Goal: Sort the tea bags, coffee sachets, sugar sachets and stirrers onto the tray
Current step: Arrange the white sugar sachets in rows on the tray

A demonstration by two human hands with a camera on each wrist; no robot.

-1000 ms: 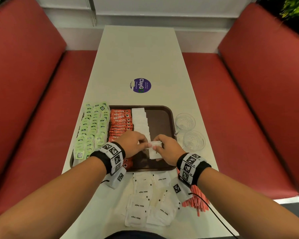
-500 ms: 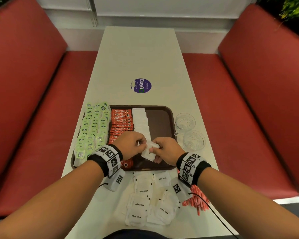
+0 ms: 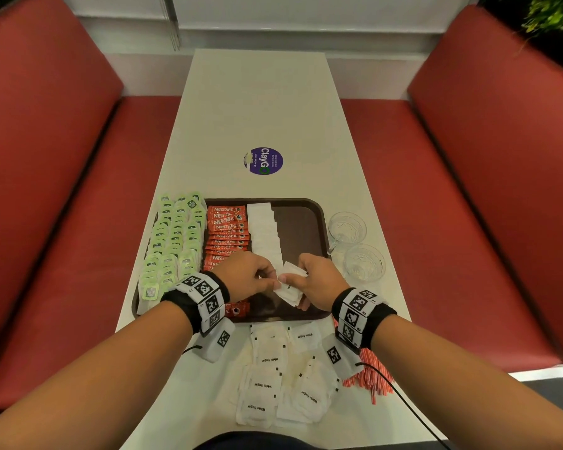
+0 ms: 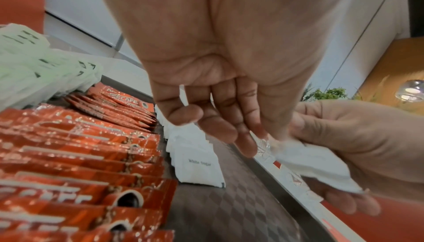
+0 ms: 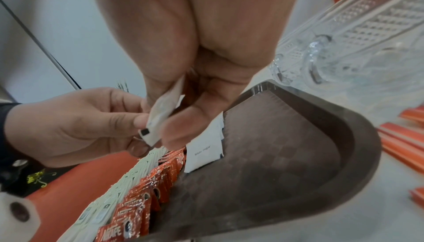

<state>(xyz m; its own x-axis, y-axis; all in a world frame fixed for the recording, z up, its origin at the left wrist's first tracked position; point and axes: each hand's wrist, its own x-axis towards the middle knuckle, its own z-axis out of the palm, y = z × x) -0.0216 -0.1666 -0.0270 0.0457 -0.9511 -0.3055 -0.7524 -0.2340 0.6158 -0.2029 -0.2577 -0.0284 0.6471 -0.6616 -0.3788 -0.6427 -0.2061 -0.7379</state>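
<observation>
Both my grips, left hand (image 3: pixel 246 277) and right hand (image 3: pixel 319 282), pinch a few sugar sachets (image 3: pixel 290 285); a loose pinch could spill them across the tray (image 3: pixel 301 228).

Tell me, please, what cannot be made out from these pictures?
- Count of sugar sachets held: head view, both hands cover the stack.
- Near end of the coffee sachets row: head view, the left hand and its wristband hide it.
- Stirrers: head view, partly under the right wrist.
- Left hand's fingers: left wrist view, blurred, so the pinch is unclear.

Red coffee sachets (image 3: pixel 227 228): "NESCAFE". Loose sugar sachets (image 3: pixel 267 384): "White Sugar". Table sticker (image 3: pixel 264 161): "ClayGo".
</observation>
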